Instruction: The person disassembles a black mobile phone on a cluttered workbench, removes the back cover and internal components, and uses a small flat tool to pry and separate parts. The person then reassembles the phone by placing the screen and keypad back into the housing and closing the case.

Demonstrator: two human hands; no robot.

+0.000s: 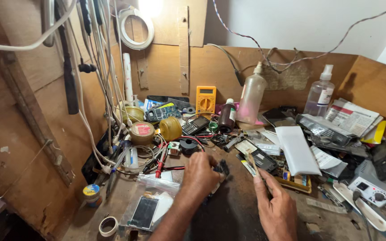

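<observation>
1. Head view: the person's left hand point(200, 174) is curled over a small dark phone part point(222, 168) near the middle of the cluttered wooden table point(228, 214), fingers clenched on it so that only its dark right edge shows.
2. The right hand point(275, 207) sits just to the right, thumb and forefinger pinching a thin pale brush point(250, 161) whose tip points up — close to the dark part, though whether they touch cannot be told.
3. In front of the left hand lies a clear plastic bag point(159, 184), and beside the forearm a flat phone screen point(143, 212); a roll of tape point(108, 226) lies at the near left edge.
4. Behind the hands stand a yellow multimeter point(205, 98), a small dark bottle point(227, 117) and a pinkish plastic bottle point(251, 97) against the back board.
5. To the right — a white flat packet point(297, 151), a clear spray bottle point(320, 93) and a white soldering station point(371, 187).
</observation>
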